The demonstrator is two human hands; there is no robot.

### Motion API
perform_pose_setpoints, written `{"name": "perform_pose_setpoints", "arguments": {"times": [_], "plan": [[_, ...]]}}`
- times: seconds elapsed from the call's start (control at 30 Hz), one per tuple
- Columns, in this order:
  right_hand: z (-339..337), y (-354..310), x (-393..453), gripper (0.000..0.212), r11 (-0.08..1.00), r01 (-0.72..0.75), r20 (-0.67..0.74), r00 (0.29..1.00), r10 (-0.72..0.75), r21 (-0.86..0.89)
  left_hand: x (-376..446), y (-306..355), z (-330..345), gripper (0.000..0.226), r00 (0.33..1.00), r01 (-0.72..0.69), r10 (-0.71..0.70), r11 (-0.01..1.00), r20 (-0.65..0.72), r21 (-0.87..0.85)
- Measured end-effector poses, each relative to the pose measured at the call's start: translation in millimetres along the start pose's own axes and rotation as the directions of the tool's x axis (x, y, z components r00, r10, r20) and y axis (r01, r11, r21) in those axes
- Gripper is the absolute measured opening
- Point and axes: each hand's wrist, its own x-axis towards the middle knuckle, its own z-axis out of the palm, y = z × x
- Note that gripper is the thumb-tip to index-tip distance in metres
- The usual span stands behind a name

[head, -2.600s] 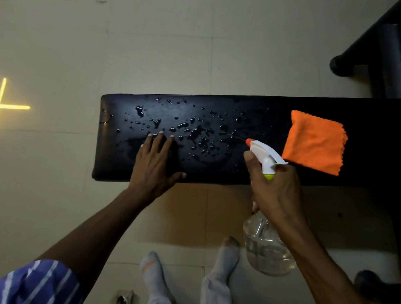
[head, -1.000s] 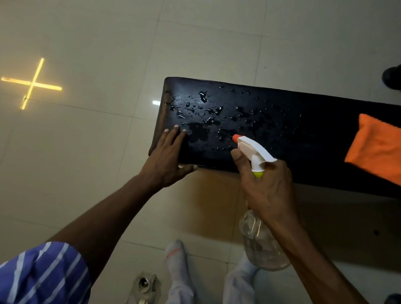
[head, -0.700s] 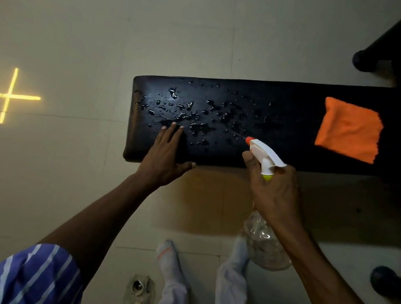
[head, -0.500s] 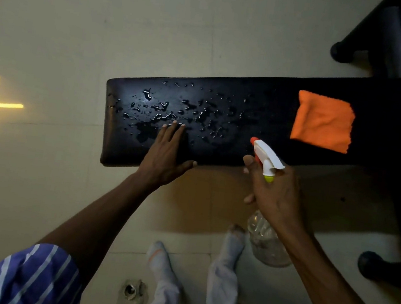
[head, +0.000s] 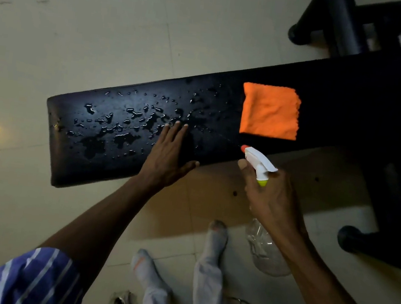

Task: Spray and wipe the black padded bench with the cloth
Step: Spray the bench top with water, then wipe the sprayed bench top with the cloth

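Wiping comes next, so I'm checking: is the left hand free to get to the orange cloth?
Probably yes. The left hand lies flat and empty on the wet bench, and the orange cloth lies untouched nearby with only bare padding between them.

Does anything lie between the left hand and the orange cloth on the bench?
Nothing visible does. The left hand rests flat on the bench; only wet black padding separates it from the cloth, which lies untouched to its right.

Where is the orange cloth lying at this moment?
In the head view the orange cloth lies flat on the black padded bench, right of the wet patch and just beyond the spray bottle nozzle; neither hand touches it.
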Motion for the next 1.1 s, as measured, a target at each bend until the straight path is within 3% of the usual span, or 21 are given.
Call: {"name": "perform_pose_setpoints", "arguments": {"times": [0.1, 0.3, 0.43, 0.53, 0.67, 0.8, 0.87, 0.97, 1.1], "plan": [[-16, 10, 3, 0.028, 1.000, -0.002, 0.023, 1.000, 0.002, 0.021, 14, 23, 2, 0.100, 1.000, -0.017, 0.016, 1.000, -0.005, -0.018], [-46, 32, 17, 0.028, 0.991, -0.005, -0.011, 1.000, 0.007, 0.132, 47, 77, 6, 0.060, 0.994, -0.035, 0.023, 0.993, -0.104, -0.114], [-69, 40, 33, 0.038, 0.975, -0.003, -0.055, 0.998, 0.015, 0.221, 85, 120, 8, 0.047, 0.988, 0.090, -0.127, 0.931, -0.083, -0.353], [-85, 42, 49, 0.042, 0.962, 0.054, -0.080, 0.996, -0.033, 0.268, 118, 148, 11, 0.051, 0.963, 0.207, -0.261, 0.869, -0.062, -0.449], [-103, 38, 82, 0.042, 0.933, 0.100, -0.098, 0.993, -0.070, 0.347, 148, 170, 15, 0.044, 0.908, 0.360, -0.416, 0.721, 0.046, -0.592], [-117, 25, 115, 0.026, 0.887, 0.233, -0.141, 0.971, -0.191, 0.399, 154, 174, 8, 0.032, 0.910, 0.382, -0.377, 0.598, 0.174, -0.704], [-120, 14, 134, 0.019, 0.858, 0.295, -0.184, 0.954, -0.237, 0.420, 146, 171, -5, 0.028, 0.929, 0.341, -0.323, 0.562, 0.179, -0.754], [-120, 2, 165, 0.014, 0.831, 0.375, -0.245, 0.923, -0.296, 0.411, 126, 158, -26, 0.003, 0.952, 0.284, -0.250, 0.498, 0.178, -0.819], [-108, -8, 200, 0.012, 0.815, 0.426, -0.258, 0.902, -0.347, 0.394, 95, 135, -49, 0.021, 0.953, 0.257, -0.260, 0.420, 0.156, -0.871]]}}
